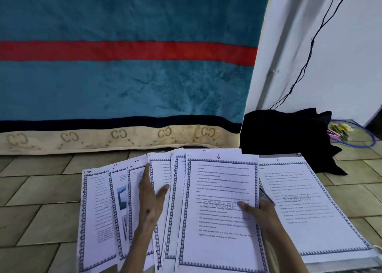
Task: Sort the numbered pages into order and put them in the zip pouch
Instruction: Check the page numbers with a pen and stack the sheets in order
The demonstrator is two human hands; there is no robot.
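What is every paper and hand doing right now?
Page 6: on top, right edge pinched by the right hand.
Page 1: lying flat, set apart at the right.
Fanned pages: spread overlapping on the floor.
Left hand: fingers straight, pressing on the fanned pages.

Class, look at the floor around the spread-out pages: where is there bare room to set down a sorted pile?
Bare floor tiles lie left of the fanned pages, up to the blanket. More tiles show right of the page marked 1, near the black cloth. The middle is crowded: overlapping pages under both hands.
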